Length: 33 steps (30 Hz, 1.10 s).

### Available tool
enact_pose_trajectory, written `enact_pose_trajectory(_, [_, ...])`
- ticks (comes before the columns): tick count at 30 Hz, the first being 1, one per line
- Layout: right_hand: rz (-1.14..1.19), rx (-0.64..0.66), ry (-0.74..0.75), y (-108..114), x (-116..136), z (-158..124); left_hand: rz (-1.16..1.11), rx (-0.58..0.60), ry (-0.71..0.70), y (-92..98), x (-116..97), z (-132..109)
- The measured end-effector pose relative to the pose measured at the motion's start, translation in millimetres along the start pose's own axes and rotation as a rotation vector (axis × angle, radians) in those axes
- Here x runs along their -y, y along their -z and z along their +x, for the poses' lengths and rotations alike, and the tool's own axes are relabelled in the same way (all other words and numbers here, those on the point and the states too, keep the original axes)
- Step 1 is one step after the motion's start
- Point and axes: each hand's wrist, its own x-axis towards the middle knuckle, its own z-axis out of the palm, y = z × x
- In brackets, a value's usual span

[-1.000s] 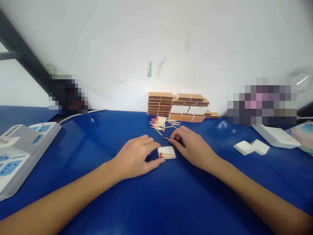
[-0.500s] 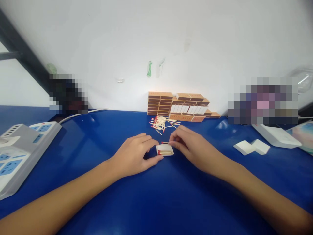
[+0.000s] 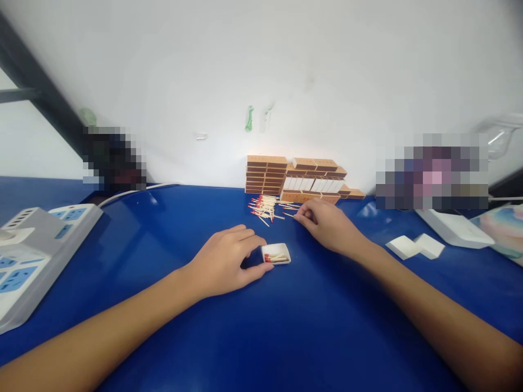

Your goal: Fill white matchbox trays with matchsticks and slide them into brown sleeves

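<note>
A small white matchbox tray lies on the blue table, with several red-headed matches along its near side. My left hand closes on the tray's left end, thumb at the near corner and fingers at the far one. Up and to the right of the tray, my right hand has thumb and forefinger pinched on the plain end of a match. Its red head points left, towards the heap of loose matches just beyond.
Stacked matchboxes stand against the white wall behind the heap. To the right lie folded white pieces and a white box. A large power strip occupies the left side, with a white cable running behind it.
My right hand has moved from beside the tray, where it held a match, away and slightly right to the edge of the heap. My left hand stays on the tray.
</note>
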Motion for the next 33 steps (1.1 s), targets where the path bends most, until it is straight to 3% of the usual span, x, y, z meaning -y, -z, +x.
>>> enact_pose_trajectory(5, [-0.01,-0.073,0.093,0.8,-6.1,6.5,0.01,-0.003,-0.004,0.6,-0.5,0.7])
enact_pose_trajectory(16, [0.016,0.015,0.096,6.2,-7.2,7.4,0.02,-0.016,-0.014,0.4,0.3,-1.4])
enact_pose_trajectory(21, [0.098,0.042,0.209,18.5,21.4,-12.8,0.021,-0.033,0.024,-0.9,2.6,-1.1])
enact_pose_trajectory(27, [0.154,0.226,0.276,18.9,61.8,-37.6,0.022,-0.009,0.065,-0.3,3.2,0.1])
enact_pose_trajectory(29, [0.176,0.185,0.259,14.4,60.1,-35.1,0.019,-0.008,0.058,-0.4,2.6,0.2])
enact_pose_trajectory(33, [0.152,-0.044,0.123,-1.0,43.4,-15.5,0.005,-0.004,0.031,-1.1,1.7,0.3])
